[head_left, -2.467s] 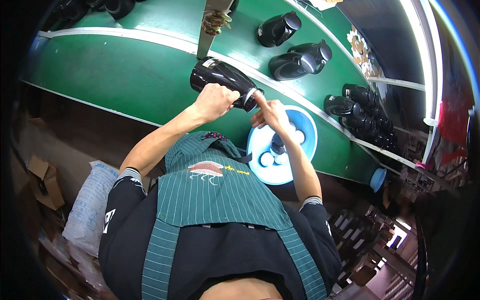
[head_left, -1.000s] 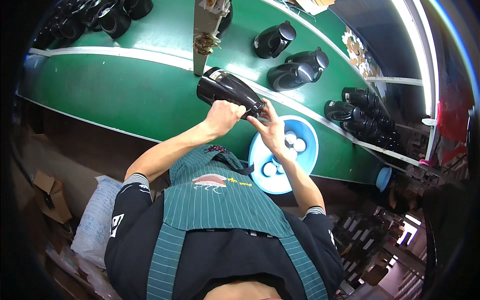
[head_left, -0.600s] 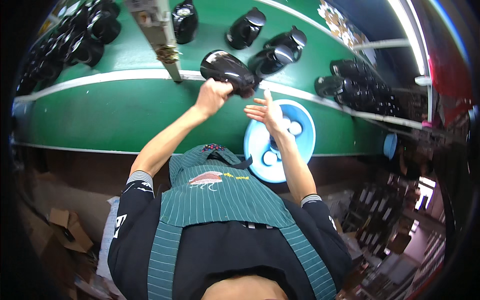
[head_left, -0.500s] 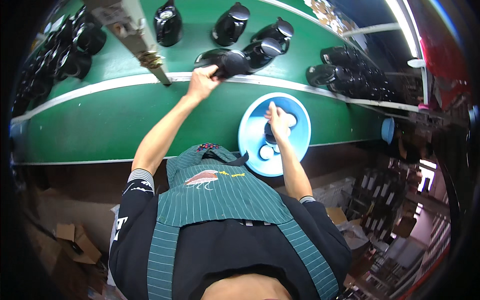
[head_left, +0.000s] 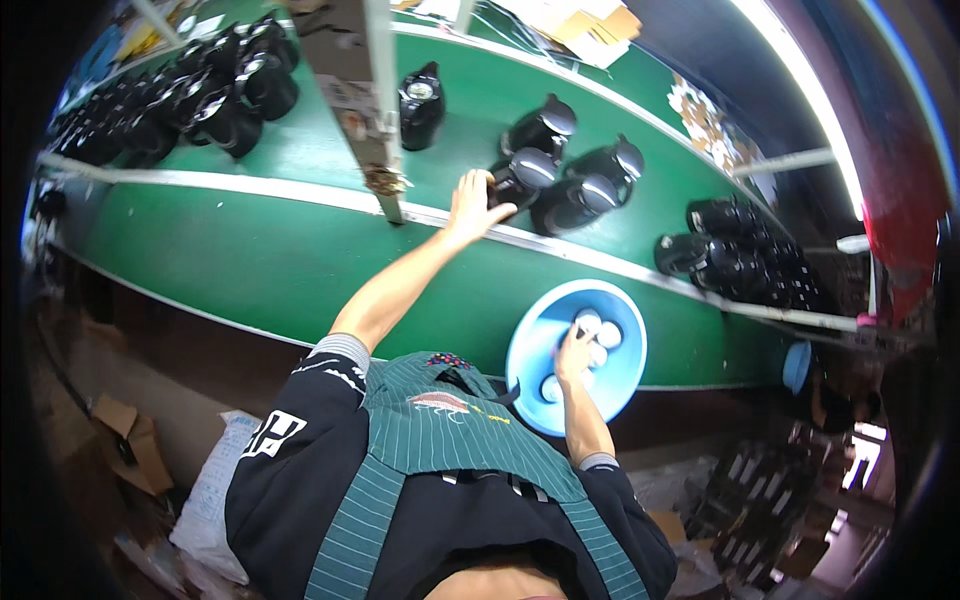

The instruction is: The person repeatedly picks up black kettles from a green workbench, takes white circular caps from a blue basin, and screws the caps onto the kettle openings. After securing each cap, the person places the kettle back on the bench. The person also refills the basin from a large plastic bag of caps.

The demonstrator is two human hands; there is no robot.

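Several glossy black jugs with handles stand on the green bench ledge. At the nearest-left black jug (head_left: 523, 180) my left hand (head_left: 472, 208) has its thumb and fingers spread, the fingertips beside the jug's handle side. Close by on its right stands another black jug (head_left: 574, 203). My right hand (head_left: 573, 356) reaches down inside a light blue basin (head_left: 525, 350), its fingers closed at a white round cap (head_left: 588, 321). More caps of this kind lie around it, including a white cap (head_left: 552, 388) nearer me. My fingers partly hide the cap they touch.
A worn upright post (head_left: 368, 120) rises left of my left hand. Beyond it sit rows of black jugs (head_left: 228, 120). More jugs (head_left: 728, 262) lie on their sides at right. A white rail (head_left: 290, 191) runs along the ledge. Cartons (head_left: 135, 440) lie on the floor at left.
The jug my left hand gripped tilted now stands upright, and that hand's fingers have spread. My right hand has gone deeper among the caps. The whole view has shifted.
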